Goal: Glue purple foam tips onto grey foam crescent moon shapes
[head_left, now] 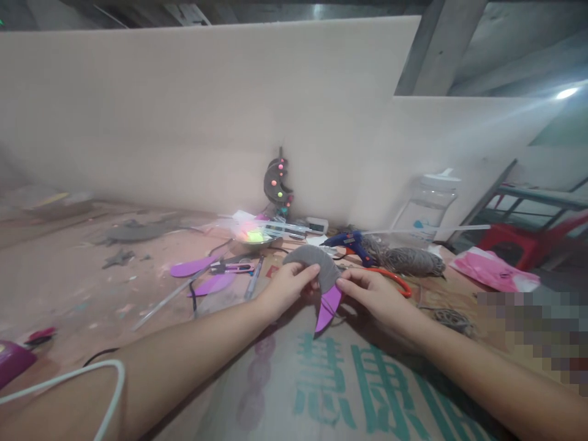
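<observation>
Between my hands is a purple crescent, most of it wrapped in grey yarn, with its lower purple tip bare. My left hand is closed on the wrapped part, thumb on top. My right hand pinches the crescent's right edge, where the wrapping ends and a loose strand of yarn crosses the purple. Just behind my right hand lie orange-handled scissors and a blue glue gun. A grey yarn skein rests to the right of the glue gun.
Purple cut pieces and a pink utility knife lie to the left. A bowl of bright pieces stands behind, near a decorated grey crescent. At the right are a water bottle and a pink packet.
</observation>
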`<state>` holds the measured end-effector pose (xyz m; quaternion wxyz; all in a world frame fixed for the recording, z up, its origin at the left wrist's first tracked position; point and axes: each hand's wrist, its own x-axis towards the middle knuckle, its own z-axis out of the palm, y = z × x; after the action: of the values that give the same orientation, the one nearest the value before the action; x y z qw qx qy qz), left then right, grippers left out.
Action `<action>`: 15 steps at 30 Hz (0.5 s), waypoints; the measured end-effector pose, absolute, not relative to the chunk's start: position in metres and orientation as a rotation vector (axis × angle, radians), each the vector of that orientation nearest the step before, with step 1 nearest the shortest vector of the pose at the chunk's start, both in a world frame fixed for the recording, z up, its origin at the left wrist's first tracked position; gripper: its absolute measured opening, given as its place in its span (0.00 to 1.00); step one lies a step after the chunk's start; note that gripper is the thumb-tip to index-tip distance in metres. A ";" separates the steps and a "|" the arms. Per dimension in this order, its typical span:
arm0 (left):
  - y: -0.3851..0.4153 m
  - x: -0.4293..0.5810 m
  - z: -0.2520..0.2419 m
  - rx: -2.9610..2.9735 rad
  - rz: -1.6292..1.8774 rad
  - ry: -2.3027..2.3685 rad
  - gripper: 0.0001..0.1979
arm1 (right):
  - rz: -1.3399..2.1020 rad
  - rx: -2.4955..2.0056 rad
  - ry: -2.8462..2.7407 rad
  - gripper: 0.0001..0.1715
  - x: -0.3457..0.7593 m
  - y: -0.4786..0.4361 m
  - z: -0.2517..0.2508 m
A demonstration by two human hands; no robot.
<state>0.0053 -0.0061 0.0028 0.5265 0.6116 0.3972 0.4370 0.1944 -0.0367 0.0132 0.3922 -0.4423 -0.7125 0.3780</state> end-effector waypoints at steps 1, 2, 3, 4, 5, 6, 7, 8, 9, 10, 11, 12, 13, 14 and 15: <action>-0.006 0.006 0.002 1.436 1.055 0.939 0.20 | 0.917 -1.164 -1.864 0.24 0.198 -0.035 0.018; -0.005 0.006 0.002 1.413 1.071 0.938 0.19 | 0.841 -1.223 -1.927 0.24 0.202 -0.031 0.024; -0.005 0.007 0.002 1.396 1.084 0.944 0.18 | 0.718 -1.292 -1.970 0.23 0.209 -0.026 0.029; -0.005 0.007 0.001 1.388 1.095 0.954 0.18 | 0.548 -1.365 -1.992 0.21 0.218 -0.020 0.034; -0.006 0.007 0.001 1.389 1.102 0.965 0.18 | 0.376 -1.446 -1.975 0.19 0.228 -0.012 0.038; -0.006 0.007 0.001 1.397 1.103 0.976 0.18 | 0.243 -1.535 -1.932 0.17 0.238 -0.003 0.040; -0.006 0.007 0.002 1.412 1.100 0.986 0.18 | 0.145 -1.604 -1.891 0.16 0.249 0.007 0.041; -0.007 0.007 0.002 1.429 1.097 0.996 0.17 | 0.084 -1.663 -1.855 0.15 0.260 0.017 0.039; -0.007 0.006 0.002 1.447 1.093 1.008 0.17 | 0.062 -1.727 -1.820 0.15 0.269 0.028 0.037; -0.007 0.006 0.003 1.459 1.090 1.022 0.17 | 0.099 -1.770 -1.808 0.18 0.276 0.038 0.034; -0.007 0.006 0.003 1.468 1.086 1.034 0.17 | 0.168 -1.775 -1.824 0.20 0.281 0.047 0.031; -0.006 0.006 0.003 1.469 1.086 1.045 0.17 | 0.219 -1.768 -1.850 0.23 0.283 0.054 0.029; -0.006 0.006 0.003 1.467 1.085 1.050 0.17 | 0.268 -1.754 -1.881 0.25 0.282 0.060 0.027; -0.006 0.006 0.003 1.465 1.081 1.048 0.17 | 0.308 -1.731 -1.918 0.25 0.280 0.065 0.025; -0.006 0.006 0.003 1.464 1.077 1.040 0.17 | 0.335 -1.712 -1.953 0.25 0.275 0.068 0.025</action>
<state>0.0064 -0.0058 0.0032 0.5003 0.6053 0.4301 0.4453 0.2753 0.0680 0.0247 0.2584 -0.6315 -0.7205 0.1234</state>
